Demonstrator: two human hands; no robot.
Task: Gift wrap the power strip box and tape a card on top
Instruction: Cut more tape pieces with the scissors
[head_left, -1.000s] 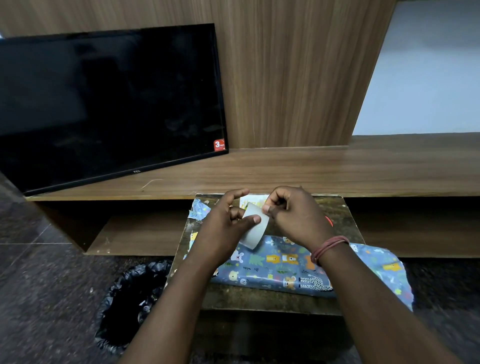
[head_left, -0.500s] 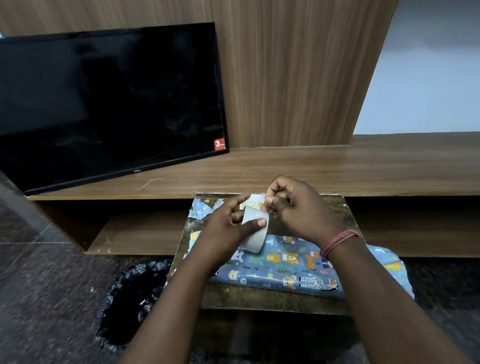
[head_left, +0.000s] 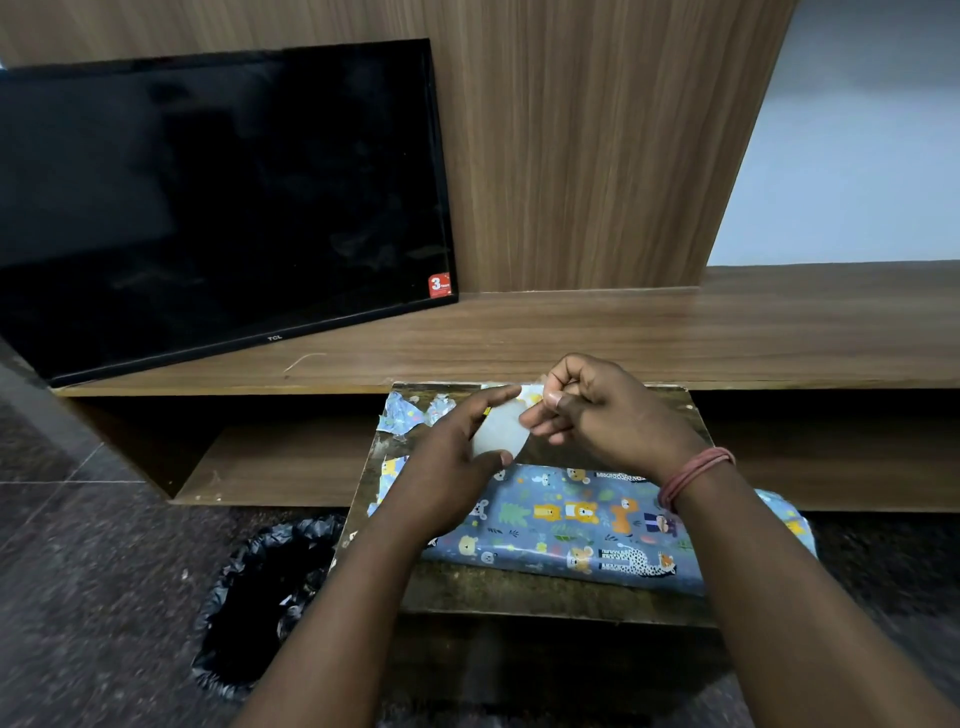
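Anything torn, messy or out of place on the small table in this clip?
Yes: torn scraps of wrapping paper lie at the table's far left corner. The wrapped box overhangs the right edge. Both hands are busy with a tape roll.

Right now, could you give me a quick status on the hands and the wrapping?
Left hand grips tape roll; right hand pinches its end. Wrapped box on small table. Paper scraps at far edge.
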